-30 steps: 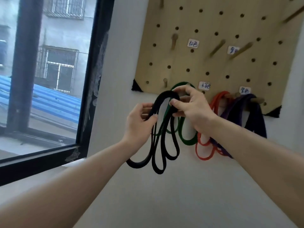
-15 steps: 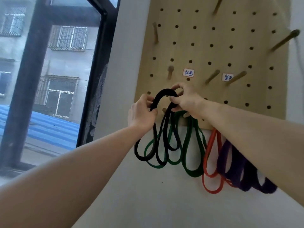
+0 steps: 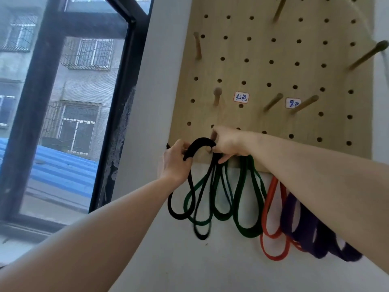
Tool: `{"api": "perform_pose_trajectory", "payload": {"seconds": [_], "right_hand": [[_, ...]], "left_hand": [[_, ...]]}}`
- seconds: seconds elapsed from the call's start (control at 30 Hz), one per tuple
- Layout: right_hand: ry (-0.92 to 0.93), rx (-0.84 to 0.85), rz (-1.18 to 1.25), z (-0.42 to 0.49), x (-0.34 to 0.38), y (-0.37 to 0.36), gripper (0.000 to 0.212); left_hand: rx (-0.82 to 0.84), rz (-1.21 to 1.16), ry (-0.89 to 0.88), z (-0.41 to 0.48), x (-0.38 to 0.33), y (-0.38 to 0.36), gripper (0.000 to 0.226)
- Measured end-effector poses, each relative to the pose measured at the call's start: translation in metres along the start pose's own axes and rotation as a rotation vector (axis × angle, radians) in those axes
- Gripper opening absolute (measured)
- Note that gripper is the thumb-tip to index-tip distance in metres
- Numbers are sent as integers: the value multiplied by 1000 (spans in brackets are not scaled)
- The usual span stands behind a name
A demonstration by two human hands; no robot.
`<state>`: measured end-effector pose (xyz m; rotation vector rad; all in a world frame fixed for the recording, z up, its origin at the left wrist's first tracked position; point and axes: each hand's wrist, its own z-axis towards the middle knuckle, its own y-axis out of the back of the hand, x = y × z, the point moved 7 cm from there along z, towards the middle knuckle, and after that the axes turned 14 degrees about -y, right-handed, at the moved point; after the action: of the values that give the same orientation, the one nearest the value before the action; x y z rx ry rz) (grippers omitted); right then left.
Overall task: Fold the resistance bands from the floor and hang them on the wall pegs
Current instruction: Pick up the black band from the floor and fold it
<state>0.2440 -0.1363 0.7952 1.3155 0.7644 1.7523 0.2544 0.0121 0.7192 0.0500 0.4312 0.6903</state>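
A folded black resistance band (image 3: 200, 144) arches between my two hands at the lower left corner of the wooden pegboard (image 3: 263, 70). My left hand (image 3: 175, 163) grips its left side and my right hand (image 3: 228, 143) pinches its right side, close to a low peg that my right hand mostly hides. The black loops dangle below my hands. A green band (image 3: 248, 207), an orange band (image 3: 271, 228) and a purple band (image 3: 315, 234) hang along the board's lower edge, their pegs hidden by my right forearm.
Bare wooden pegs (image 3: 216, 95) stick out of the board higher up, with two handwritten labels (image 3: 241, 97) beside them. A black-framed window (image 3: 117, 114) stands at the left, a white wall (image 3: 189, 260) below the board.
My hands have carried the black band leftward and closer to the board's lower left corner. The view has tilted upward, so the board and hanging bands sit lower.
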Motion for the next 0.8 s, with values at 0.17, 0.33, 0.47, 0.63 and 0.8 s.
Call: {"api": "perform_pose_trajectory", "payload": {"seconds": [0.17,0.33,0.47,0.63,0.8], "right_hand": [[175,-154,-333,2,1,15,26],[298,-126,-99,4,-7,8,38],[370,-96,-116,0,-9,5,58],[408,-113,-226,0,-9,6,58],[399,-314,-271,1,-16,8,47]], "left_hand": [[-28,-203,-59,-18,-4,-21,30],[45,-162,-104,-34,-23,-48,97],[10,-3,-30,-33,-23,-58,113],[-37,16,-132,-28,-11,-52,87],[-79,155,-248,-14,-1,-37,67]]}}
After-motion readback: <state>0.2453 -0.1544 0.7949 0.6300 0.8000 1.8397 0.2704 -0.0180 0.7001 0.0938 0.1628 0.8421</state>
